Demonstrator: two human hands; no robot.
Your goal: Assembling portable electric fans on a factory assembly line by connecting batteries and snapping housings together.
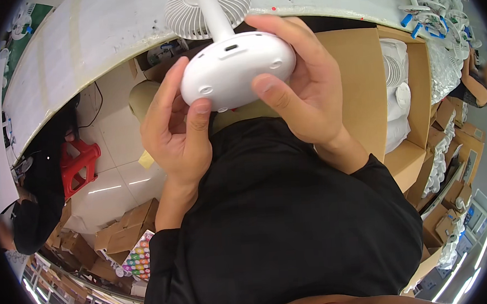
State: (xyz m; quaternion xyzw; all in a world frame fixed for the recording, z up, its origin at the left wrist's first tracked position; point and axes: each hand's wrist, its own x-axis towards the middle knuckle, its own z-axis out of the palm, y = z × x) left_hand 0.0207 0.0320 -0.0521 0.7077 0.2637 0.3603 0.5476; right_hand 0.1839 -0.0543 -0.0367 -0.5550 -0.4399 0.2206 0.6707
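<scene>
Head view: a white fan (222,88) is held above the lap at the near edge of the counter (106,43), its base clasped by the left hand (174,137) and right hand (314,93), both partly curled. By this two-sided grip the underside is turned up, apparently so its feet and port can be inspected. Farther right, white items (400,93) are kept together in an open carton (416,152).

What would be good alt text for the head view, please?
A person's left hand and right hand hold a white fan by its rounded base, underside toward the camera. Beyond lies a white table; at right, an open cardboard box holds white items.
</scene>
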